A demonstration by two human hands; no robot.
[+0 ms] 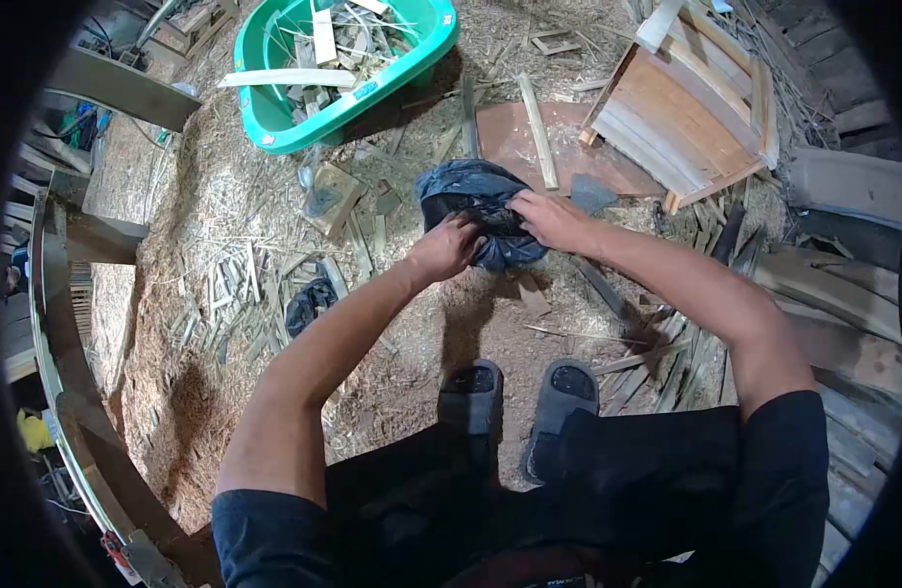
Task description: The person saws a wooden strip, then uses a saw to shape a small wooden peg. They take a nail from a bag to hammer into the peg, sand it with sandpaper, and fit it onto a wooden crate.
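A crumpled black plastic bag [475,184] is held above the sawdust-strewn floor in front of my feet, its mouth facing up toward me. My left hand [449,247] grips the near left side of the bag's rim, with the fingertips partly lost against the dark plastic. On the opposite side, my right hand [549,218] pinches the rim between thumb and fingers. What lies inside the bag is too dark to make out.
A green plastic tub [353,116] full of wood scraps stands at the upper left. A curved wooden panel piece [686,113] lies at the upper right. Offcuts [240,284] and another black bag [309,306] lie on the left. A curved frame [64,353] edges the left.
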